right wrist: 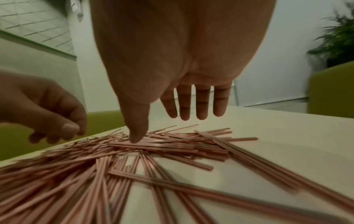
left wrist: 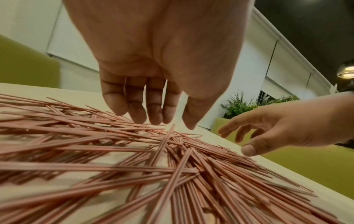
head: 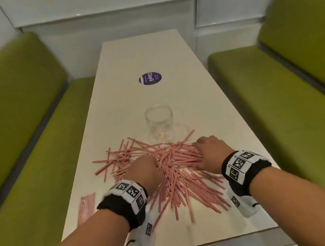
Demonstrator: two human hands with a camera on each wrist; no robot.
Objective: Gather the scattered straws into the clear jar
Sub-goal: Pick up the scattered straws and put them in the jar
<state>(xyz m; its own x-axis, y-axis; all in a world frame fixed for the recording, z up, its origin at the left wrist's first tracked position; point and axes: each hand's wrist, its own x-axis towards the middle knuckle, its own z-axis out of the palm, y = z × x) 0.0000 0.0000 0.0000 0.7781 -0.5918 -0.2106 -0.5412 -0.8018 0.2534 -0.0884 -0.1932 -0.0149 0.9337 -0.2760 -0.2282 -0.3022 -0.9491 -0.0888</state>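
Note:
Many red-and-white striped straws [head: 171, 164] lie scattered in a heap on the near half of the white table [head: 207, 97]. The clear jar [head: 160, 123] stands upright and empty just behind the heap. My left hand [head: 143, 167] hovers over the heap's left middle, its fingertips [left wrist: 151, 119] hanging down onto the straws [left wrist: 134, 151] and holding none. My right hand [head: 207, 149] is over the heap's right side with straight fingers [right wrist: 201, 106]; its thumb tip touches the straws [right wrist: 172, 148]. The other hand shows in each wrist view: the right hand [left wrist: 277, 128], the left hand [right wrist: 47, 109].
A flat packet of straws [head: 86, 207] lies at the table's left edge. A round purple sticker [head: 150, 78] sits farther back on the table. Green padded benches [head: 16, 126] run along both sides, and a plant [left wrist: 239, 104] stands by the right bench.

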